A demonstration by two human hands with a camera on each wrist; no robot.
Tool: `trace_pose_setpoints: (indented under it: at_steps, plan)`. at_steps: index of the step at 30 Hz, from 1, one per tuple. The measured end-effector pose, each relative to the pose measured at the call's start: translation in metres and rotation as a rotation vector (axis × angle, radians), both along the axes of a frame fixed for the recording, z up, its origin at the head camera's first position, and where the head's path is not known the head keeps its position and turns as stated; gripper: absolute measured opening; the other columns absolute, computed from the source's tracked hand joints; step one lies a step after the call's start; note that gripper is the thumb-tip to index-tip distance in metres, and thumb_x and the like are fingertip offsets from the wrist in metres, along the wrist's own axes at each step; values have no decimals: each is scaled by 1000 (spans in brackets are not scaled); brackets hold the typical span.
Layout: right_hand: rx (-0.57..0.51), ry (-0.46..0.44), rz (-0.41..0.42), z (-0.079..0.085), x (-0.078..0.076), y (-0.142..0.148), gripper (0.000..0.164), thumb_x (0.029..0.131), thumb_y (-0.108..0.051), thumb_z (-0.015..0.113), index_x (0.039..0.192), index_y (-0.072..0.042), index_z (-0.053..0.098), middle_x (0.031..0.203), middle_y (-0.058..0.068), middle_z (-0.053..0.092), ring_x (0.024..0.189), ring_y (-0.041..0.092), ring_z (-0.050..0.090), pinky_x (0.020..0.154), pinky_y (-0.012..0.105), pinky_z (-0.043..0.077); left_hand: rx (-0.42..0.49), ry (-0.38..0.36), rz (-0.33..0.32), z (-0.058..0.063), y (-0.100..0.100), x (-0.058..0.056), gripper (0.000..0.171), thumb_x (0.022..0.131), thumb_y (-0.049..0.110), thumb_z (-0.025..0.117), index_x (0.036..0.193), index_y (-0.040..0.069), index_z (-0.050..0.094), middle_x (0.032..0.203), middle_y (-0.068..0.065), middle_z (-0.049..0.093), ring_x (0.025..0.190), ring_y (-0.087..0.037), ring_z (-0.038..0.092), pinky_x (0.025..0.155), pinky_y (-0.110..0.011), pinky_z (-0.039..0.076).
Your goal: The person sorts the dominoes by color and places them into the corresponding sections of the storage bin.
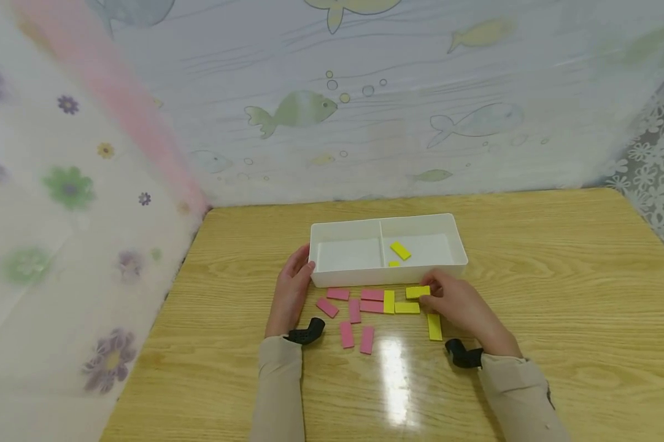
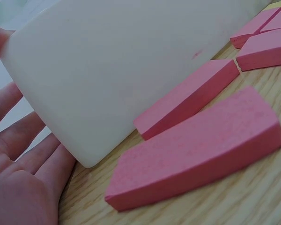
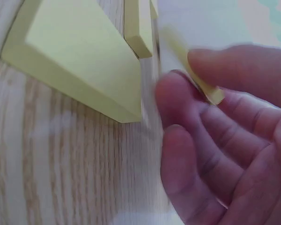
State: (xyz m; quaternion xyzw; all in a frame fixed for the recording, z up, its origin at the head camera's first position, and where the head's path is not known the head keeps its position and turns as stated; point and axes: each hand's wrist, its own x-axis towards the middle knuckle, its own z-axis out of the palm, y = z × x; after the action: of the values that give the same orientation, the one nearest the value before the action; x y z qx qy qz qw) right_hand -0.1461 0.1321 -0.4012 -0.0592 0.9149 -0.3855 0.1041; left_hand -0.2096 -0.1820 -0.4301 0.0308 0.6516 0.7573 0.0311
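Observation:
My right hand (image 1: 458, 302) pinches a yellow block (image 1: 417, 292) between thumb and fingers, just in front of the white two-compartment box (image 1: 387, 277). Raised off the table in the right wrist view, this yellow block (image 3: 215, 95) is seen nearly edge-on. My left hand (image 1: 292, 291) rests against the box's left end, its fingers fairly straight along the outer wall and its thumb at the front corner. Two yellow blocks show in the right compartment, one (image 1: 401, 250) plainly and one partly hidden by the front wall. The left compartment (image 1: 350, 253) holds nothing visible.
Several pink blocks (image 1: 347, 334) lie loose in front of the box's left half. Other yellow blocks lie to their right, one (image 1: 434, 327) below my right hand. The wooden table (image 1: 558, 276) meets a fish-patterned curtain (image 1: 387, 141) at its far edge.

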Motion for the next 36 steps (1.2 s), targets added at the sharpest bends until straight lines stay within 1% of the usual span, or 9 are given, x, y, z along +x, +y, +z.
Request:
trace_pose_setpoints:
  at_steps: [2, 7, 11, 17, 24, 26, 31, 36]
  plan:
    - [4, 40, -13, 0, 0, 1, 24, 83, -21, 64, 103, -12, 54, 88, 2, 58, 78, 16, 53, 66, 31, 44, 3, -1, 4, 0, 0, 0, 48, 90, 19, 53, 135, 11, 38, 138, -7, 36, 126, -19, 32, 100, -35, 30]
    - [-25, 100, -7, -1, 1, 1, 24, 85, -19, 61, 107, -12, 56, 88, 1, 58, 78, 15, 55, 67, 33, 44, 8, 3, 11, -1, 0, 1, 46, 90, 17, 53, 134, 11, 39, 138, -7, 36, 126, -19, 33, 100, -35, 30]
    - [-51, 133, 7, 0, 1, 1, 21, 87, -16, 57, 108, -11, 57, 90, 2, 60, 77, 14, 56, 69, 34, 45, 8, 5, 10, -1, 0, 1, 47, 89, 21, 55, 133, 13, 40, 138, -6, 37, 126, -19, 33, 100, -34, 31]
    - [-78, 126, 19, 2, 0, 1, 17, 88, -14, 55, 105, -12, 55, 85, 2, 59, 72, 13, 55, 64, 31, 44, 18, 9, 3, 0, 0, 1, 51, 87, 24, 58, 134, 12, 40, 138, -6, 37, 126, -18, 32, 100, -34, 30]
    - [-81, 124, 19, 2, -1, 0, 9, 89, -18, 55, 97, -14, 52, 82, -1, 57, 75, 14, 53, 63, 30, 43, 21, 4, 0, 1, 0, 0, 46, 91, 16, 52, 134, 12, 39, 138, -6, 36, 127, -18, 32, 101, -35, 29]
    - [-88, 128, 14, 2, -1, 0, 8, 89, -19, 55, 95, -15, 53, 81, -2, 56, 74, 14, 53, 63, 30, 43, 18, 5, 0, 1, 0, 0, 45, 91, 16, 53, 134, 12, 40, 138, -6, 36, 127, -18, 32, 101, -35, 29]
    - [-123, 140, 2, 4, 0, 0, 7, 90, -21, 54, 94, -15, 54, 77, 1, 56, 69, 15, 53, 60, 31, 43, 25, 13, -6, 1, 0, 0, 46, 91, 15, 52, 134, 10, 39, 138, -8, 36, 127, -19, 32, 101, -36, 29]
    - [-131, 158, -13, 6, 0, -1, 9, 90, -22, 53, 95, -14, 55, 77, 3, 57, 66, 16, 53, 57, 30, 44, 39, 19, -8, 1, 0, 1, 46, 91, 14, 51, 135, 8, 38, 139, -9, 35, 127, -21, 31, 101, -36, 29]
